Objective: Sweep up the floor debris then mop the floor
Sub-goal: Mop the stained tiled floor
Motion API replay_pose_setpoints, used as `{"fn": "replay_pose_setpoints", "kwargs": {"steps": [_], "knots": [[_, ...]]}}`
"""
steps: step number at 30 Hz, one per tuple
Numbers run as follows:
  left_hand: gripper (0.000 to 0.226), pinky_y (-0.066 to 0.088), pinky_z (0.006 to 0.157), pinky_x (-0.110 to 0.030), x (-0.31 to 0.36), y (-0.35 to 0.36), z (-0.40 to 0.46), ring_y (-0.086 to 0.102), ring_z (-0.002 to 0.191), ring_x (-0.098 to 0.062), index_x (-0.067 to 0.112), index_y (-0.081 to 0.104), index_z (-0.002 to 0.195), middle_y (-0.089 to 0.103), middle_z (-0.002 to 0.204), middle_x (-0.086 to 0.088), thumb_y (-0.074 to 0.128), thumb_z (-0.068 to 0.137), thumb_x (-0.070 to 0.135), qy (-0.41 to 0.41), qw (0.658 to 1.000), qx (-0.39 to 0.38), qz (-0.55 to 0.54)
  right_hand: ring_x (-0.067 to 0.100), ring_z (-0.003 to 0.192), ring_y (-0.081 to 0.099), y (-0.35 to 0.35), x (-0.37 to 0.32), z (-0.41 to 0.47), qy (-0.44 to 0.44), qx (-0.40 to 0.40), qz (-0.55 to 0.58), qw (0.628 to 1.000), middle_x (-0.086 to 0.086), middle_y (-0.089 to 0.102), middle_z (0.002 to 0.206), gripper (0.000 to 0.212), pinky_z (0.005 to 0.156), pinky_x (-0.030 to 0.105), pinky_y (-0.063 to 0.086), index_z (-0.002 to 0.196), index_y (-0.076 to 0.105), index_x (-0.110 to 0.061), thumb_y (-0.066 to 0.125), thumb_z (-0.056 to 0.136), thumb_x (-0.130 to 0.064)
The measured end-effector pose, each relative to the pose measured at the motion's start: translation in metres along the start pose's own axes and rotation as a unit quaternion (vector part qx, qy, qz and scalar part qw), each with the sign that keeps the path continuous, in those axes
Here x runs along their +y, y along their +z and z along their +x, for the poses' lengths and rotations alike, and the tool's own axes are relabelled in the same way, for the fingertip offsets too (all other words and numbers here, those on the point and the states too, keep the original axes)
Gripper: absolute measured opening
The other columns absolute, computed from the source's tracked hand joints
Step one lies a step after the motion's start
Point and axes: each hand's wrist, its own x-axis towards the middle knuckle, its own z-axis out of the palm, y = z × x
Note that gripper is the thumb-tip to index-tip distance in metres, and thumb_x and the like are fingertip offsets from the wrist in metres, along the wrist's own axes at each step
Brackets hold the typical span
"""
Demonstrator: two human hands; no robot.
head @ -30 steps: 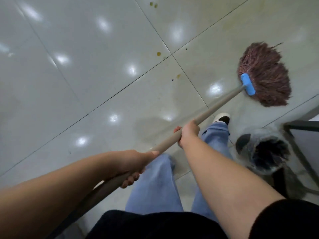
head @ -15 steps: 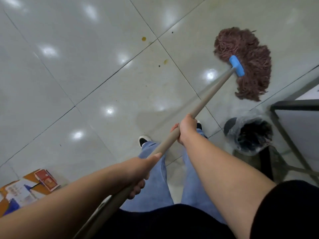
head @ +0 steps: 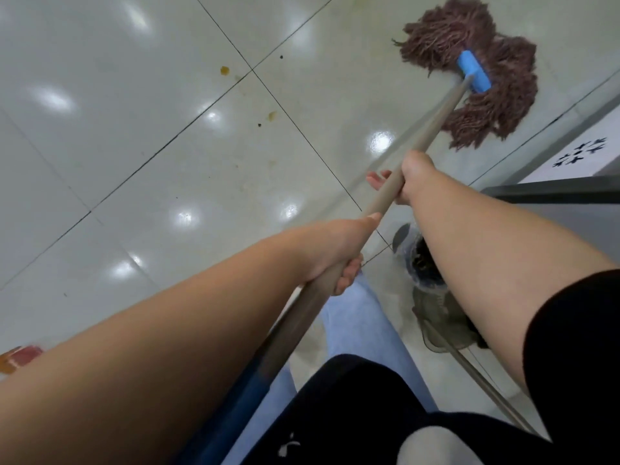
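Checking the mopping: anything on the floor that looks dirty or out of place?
Yes. Brownish spots and sit near the tile joint, left of the mop head, with faint smears below them. The mop has not reached them.

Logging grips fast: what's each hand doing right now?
Left hand: closed on the mop handle.
Right hand: closed on the same handle, farther down.

Single view, head-worn wide-angle camera. Position: above the wearer's own arms and legs. Facing: forward and steeply down onto the tiled floor (head: 141, 135). Nearness: forearms fill the lower frame close up; the mop head (head: 469, 75) lies farthest off, upper right. Edges bend from lens distortion. No second view shares the scene.
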Motion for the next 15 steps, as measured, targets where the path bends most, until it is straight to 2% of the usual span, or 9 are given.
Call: {"fn": "replay_pose_setpoints", "kwargs": {"steps": [2,4,7,11,15], "knots": [[0.059,0.028,0.033,-0.007,-0.031,-0.014,-0.008,0.029,0.025,-0.008,0.014,0.035,0.06,0.033,0.034,0.003,0.039,0.086,0.067,-0.007,1.0,0.015,0.011,0.026,0.043,0.06,0.012,0.027,-0.014,0.019,-0.029,-0.001,0.999,0.01,0.043,0.079,0.024,0.041,0.04,0.056,0.103,0.034,-0.005,0.026,0.101,-0.028],[0.059,0.028,0.033,-0.008,-0.071,-0.033,-0.019,0.029,0.028,-0.009,0.015,0.036,0.061,0.033,0.037,0.003,0.039,0.085,0.069,-0.021,0.999,0.038,0.029,0.022,0.039,0.058,0.029,0.064,-0.029,0.04,-0.051,0.008,0.998,0.011,0.045,0.076,0.032,0.039,0.034,0.054,0.092,0.036,-0.002,0.024,0.101,-0.03],[0.06,0.028,0.034,-0.009,-0.146,-0.062,-0.037,0.03,0.031,-0.009,0.015,0.036,0.064,0.033,0.04,0.004,0.037,0.082,0.073,-0.052,0.996,0.052,0.05,0.019,0.05,0.05,0.063,0.135,-0.053,0.053,-0.062,-0.006,0.997,0.011,0.05,0.07,0.038,0.037,0.025,0.049,0.086,0.038,-0.003,0.026,0.102,-0.035],[0.063,0.028,0.034,-0.011,-0.271,-0.092,-0.059,0.029,0.029,-0.01,0.013,0.036,0.065,0.033,0.037,0.004,0.038,0.08,0.075,-0.083,0.993,0.065,0.046,0.019,0.051,0.046,0.11,0.249,-0.091,0.072,-0.079,-0.011,0.994,0.012,0.048,0.069,0.033,0.034,0.022,0.046,0.109,0.038,-0.008,0.029,0.101,-0.038],[0.065,0.03,0.034,-0.014,-0.394,-0.117,-0.092,0.031,0.03,-0.012,0.013,0.035,0.065,0.033,0.038,0.002,0.038,0.078,0.076,-0.111,0.991,0.071,0.003,0.02,0.051,0.046,0.158,0.362,-0.14,0.099,-0.115,-0.05,0.987,0.013,0.048,0.067,0.031,0.032,0.026,0.048,0.109,0.036,-0.009,0.025,0.102,-0.038]]}}
